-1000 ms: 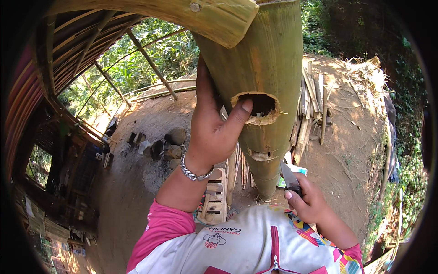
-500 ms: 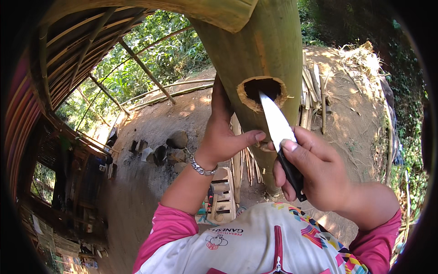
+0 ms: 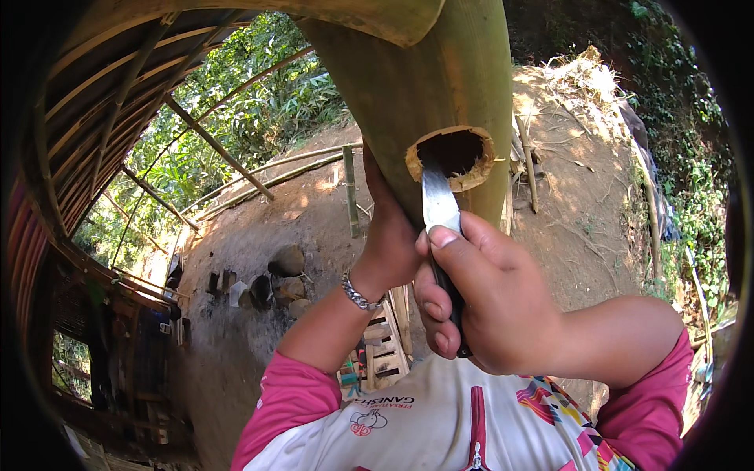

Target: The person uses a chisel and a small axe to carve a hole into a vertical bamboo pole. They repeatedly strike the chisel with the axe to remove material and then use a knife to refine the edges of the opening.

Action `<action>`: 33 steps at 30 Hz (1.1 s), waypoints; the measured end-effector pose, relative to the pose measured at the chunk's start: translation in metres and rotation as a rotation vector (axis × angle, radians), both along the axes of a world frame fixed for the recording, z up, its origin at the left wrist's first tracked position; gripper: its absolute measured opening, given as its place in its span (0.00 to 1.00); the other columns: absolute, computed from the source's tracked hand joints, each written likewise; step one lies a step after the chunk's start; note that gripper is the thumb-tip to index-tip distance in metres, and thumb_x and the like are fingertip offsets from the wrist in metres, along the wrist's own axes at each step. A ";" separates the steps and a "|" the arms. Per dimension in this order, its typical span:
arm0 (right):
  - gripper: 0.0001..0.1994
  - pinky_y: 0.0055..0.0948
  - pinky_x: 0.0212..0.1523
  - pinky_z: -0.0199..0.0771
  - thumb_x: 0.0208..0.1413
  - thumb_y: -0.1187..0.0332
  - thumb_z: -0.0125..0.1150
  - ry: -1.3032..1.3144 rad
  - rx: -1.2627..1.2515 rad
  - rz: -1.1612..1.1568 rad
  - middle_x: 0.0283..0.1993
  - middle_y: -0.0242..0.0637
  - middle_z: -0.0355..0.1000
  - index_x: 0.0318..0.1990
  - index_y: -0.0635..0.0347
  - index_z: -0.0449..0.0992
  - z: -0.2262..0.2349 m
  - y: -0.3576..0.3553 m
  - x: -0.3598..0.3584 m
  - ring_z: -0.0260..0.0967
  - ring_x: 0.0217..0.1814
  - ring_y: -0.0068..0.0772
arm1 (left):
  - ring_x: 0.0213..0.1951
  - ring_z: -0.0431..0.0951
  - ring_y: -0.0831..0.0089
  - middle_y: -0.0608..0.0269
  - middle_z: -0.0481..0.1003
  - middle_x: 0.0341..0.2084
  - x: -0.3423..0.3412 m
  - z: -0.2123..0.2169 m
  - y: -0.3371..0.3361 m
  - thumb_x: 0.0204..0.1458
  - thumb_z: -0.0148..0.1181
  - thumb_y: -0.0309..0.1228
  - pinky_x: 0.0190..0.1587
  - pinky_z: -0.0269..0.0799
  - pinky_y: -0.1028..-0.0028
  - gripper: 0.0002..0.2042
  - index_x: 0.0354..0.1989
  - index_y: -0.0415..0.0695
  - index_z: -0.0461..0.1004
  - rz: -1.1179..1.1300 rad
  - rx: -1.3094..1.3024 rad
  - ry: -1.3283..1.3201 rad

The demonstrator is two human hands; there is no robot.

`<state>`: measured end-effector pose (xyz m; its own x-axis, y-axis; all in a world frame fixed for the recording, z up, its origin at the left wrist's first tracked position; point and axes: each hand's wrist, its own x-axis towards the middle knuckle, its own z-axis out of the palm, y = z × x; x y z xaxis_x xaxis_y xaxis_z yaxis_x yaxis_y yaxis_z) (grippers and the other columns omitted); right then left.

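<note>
A thick green bamboo pole (image 3: 408, 86) stands before me, with a rough round hole (image 3: 473, 181) cut through its wall. Pale frayed fibres edge the hole. My right hand (image 3: 506, 294) is closed round the black handle of a knife (image 3: 440, 202), thumb at the base of the blade. The blade points up and its tip is at the hole's lower left edge, partly inside. My left hand (image 3: 389, 231) braces the left side of the bamboo below the hole; its fingers pass behind the pole and its thumb is hidden by my right hand.
Another bamboo piece (image 3: 314, 14) crosses close overhead. Below stands a slatted wooden rack (image 3: 383, 353). Stones (image 3: 287, 261) and dark pots lie on the dirt ground to the left, by a bamboo-framed roof (image 3: 118, 86). Sticks (image 3: 528, 169) lie behind the pole at right.
My right hand and the knife have shifted left, and the tip has gone from the middle of the opening to its lower left edge. The view has also shifted; my left thumb is now covered.
</note>
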<state>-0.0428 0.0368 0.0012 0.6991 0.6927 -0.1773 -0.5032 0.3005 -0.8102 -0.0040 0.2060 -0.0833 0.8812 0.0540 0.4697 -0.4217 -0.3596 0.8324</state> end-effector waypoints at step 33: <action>0.10 0.27 0.16 0.63 0.71 0.60 0.45 -0.063 -0.046 -0.026 0.23 0.33 0.63 0.48 0.57 0.64 0.000 -0.003 -0.002 0.60 0.14 0.26 | 0.65 0.65 0.59 0.47 0.54 0.67 0.004 -0.013 0.004 0.45 0.76 0.41 0.65 0.65 0.62 0.62 0.74 0.44 0.25 -0.070 -0.202 0.084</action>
<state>-0.0452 0.0339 0.0009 0.7275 0.6663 -0.1636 -0.4436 0.2749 -0.8530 -0.0004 0.2097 -0.0966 0.9216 0.0772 0.3804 -0.3659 -0.1549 0.9177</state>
